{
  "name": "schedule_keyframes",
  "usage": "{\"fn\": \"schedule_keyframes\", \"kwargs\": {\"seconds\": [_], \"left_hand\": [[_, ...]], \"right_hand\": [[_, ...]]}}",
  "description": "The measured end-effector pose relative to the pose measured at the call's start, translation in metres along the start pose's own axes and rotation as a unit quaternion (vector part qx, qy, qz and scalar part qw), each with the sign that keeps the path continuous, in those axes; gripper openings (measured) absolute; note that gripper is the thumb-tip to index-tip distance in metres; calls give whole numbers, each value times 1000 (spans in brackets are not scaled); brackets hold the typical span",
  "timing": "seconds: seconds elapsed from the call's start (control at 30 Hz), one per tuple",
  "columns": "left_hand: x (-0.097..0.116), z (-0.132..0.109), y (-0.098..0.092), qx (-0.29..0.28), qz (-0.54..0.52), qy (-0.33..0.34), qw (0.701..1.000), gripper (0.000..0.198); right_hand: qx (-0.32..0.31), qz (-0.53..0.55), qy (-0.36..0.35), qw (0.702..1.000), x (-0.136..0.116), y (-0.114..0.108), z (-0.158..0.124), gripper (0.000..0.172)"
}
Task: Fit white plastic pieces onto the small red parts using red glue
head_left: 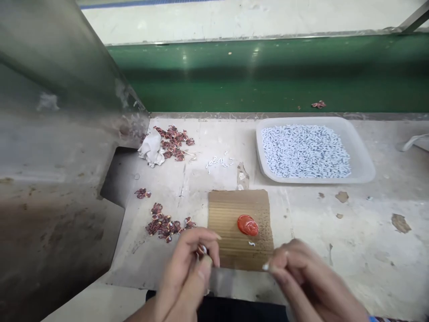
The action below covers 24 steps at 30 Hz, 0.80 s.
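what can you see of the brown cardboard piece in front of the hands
The cardboard piece is a flat, roughly square sheet of brown corrugated board with fine ribs running side to side. It lies flat on the worn pale worktable. A round red cap-like disc sits on it right of centre, with a tiny white piece just below. The left hand and right hand overlap its near edge in the picture.

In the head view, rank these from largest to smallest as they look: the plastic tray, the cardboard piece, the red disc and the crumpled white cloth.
1. Plastic tray, holding small white pieces
2. Cardboard piece, though it lies nearer the camera
3. Crumpled white cloth
4. Red disc, on the cardboard; it is nearer yet looks smaller
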<state>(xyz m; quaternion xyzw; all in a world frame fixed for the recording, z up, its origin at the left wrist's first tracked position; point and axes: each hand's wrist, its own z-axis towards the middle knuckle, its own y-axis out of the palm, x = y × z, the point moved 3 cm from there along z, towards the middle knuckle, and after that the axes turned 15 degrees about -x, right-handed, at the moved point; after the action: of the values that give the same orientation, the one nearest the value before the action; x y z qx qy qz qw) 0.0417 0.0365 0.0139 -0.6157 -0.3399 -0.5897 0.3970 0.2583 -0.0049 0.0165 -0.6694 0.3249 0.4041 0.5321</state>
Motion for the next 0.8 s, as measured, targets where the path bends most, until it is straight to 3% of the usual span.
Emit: {"fn": "schedule_keyframes", "kwargs": {"seconds": [0.1,0.2,0.4,0.63,0.8], "left_hand": [[-8,-7,-20,-22,51,-96,994,27],[-14,-10,-38,-21,49,-117,992,29],[-12,-5,-51,16,15,-100,995,33],[-8,-2,-52,48,-34,-113,992,43],[-5,0,-53,82,-35,-78,993,47]], "right_hand": [[-42,-285,-58,956,15,-25,8,14],[-68,-417,-101,901,18,-32,18,22],[-101,-468,-129,868,10,-28,27,27],[-128,-480,-157,854,5,-29,31,24],[-129,-496,-171,841,-6,-26,36,26]]}}
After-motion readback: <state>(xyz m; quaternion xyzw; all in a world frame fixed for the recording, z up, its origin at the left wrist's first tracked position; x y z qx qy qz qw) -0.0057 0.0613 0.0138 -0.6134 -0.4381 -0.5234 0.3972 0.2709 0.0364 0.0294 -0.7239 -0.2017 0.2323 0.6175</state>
